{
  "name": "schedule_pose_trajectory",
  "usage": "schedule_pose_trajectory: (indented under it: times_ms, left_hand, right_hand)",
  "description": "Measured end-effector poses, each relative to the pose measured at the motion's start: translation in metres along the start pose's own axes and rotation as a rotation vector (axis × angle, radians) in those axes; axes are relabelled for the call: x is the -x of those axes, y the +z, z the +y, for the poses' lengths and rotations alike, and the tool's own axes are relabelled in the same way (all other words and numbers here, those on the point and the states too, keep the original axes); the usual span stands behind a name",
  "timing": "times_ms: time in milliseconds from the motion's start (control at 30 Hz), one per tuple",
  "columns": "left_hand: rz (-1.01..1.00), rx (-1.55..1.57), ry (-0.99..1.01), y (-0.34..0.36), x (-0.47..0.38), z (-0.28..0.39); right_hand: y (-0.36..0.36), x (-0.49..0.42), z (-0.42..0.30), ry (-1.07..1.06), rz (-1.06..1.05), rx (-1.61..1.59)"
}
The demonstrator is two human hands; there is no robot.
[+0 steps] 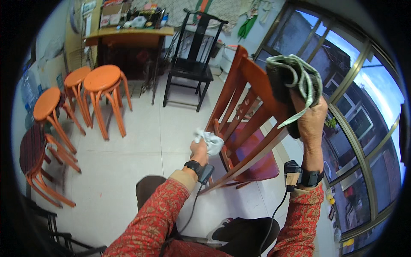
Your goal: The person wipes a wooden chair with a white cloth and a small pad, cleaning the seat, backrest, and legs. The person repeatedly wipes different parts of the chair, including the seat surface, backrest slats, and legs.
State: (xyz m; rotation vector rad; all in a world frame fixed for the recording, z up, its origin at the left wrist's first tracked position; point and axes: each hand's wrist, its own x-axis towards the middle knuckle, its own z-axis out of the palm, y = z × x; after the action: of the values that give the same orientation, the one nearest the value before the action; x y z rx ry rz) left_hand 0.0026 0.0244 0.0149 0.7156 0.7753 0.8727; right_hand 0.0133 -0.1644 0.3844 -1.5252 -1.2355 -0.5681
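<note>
A reddish-brown wooden chair (253, 72) stands before me with its slatted back towards me and its reddish seat (257, 157) beyond. My left hand (199, 151) grips a crumpled white cloth (213, 144) beside the lower part of the backrest; whether the cloth touches the wood I cannot tell. At the upper right end of the backrest, my right hand (311, 112) is closed on a folded dark cloth with a pale green border (298, 74). This cloth hides the corner of the top rail and most of my right fingers.
Several orange round stools (102, 78) stand along the left side. A black wooden chair (191, 66) and a cluttered desk (131, 32) are at the back. Framed glass windows (350, 147) run along the right. Cables (194, 205) hang from devices on both my wrists.
</note>
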Motion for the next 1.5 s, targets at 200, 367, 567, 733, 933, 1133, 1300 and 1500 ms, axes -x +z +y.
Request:
schedule_pose_trajectory:
  times_ms: [200,367,567,733,933,1133,1300,1500]
  left_hand:
    - [-0.208,0.597,0.335,0.112,-0.016,0.143]
    - [-0.361,-0.003,1.238,0.206,0.001,0.223]
    - [-0.428,-0.074,1.166,0.209,-0.046,0.179]
    - [-0.276,-0.814,1.318,0.159,-0.062,0.122]
    - [-0.305,-0.509,0.846,0.120,-0.037,0.056]
    - [-0.332,-0.529,0.760,0.100,-0.007,0.089]
    - [-0.438,0.127,1.087,0.165,0.030,0.183]
    - [-0.469,-0.133,1.141,0.194,0.031,0.196]
  right_hand:
    - [-0.001,0.003,-0.004,-0.072,0.036,0.120]
    - [-0.001,0.005,-0.003,-0.044,0.051,0.136]
    - [-0.006,0.006,0.005,-0.135,0.019,0.154]
    - [-0.005,0.007,0.008,-0.029,0.064,0.185]
    - [-0.004,0.012,0.015,-0.067,0.084,0.192]
    - [-0.001,0.013,0.012,-0.101,0.080,0.173]
    - [-0.003,0.010,0.008,-0.153,0.078,0.229]
    - [-0.002,0.007,0.014,-0.050,0.088,0.233]
